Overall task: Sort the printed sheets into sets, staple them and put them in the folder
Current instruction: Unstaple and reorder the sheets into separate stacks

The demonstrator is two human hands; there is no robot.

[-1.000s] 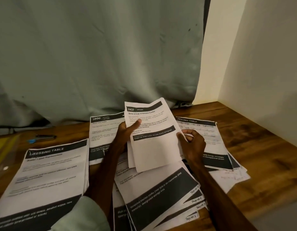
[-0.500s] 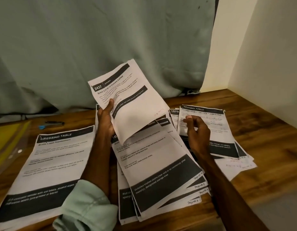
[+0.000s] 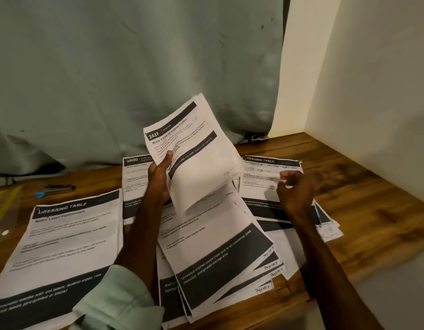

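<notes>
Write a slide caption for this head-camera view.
Left hand holds white printed sheets headed 2437 above fanned paper piles on a brown wooden table.

Four paper piles lie on the tabletop (image 3: 373,210). The left pile (image 3: 63,246) lies at the near left, the rear pile (image 3: 134,177) behind and to its right, the fanned pile (image 3: 218,253) at the near centre, and the right pile (image 3: 261,182) behind and to the right of that. The left hand (image 3: 159,179) holds a held set (image 3: 196,158) above the centre. The right hand (image 3: 294,189) is over the right pile. A pen (image 3: 59,187) lies behind the left pile, with a folder (image 3: 3,210) at the far left. A curtain (image 3: 134,67) hangs behind the tabletop and a wall (image 3: 373,79) stands to the right.
</notes>
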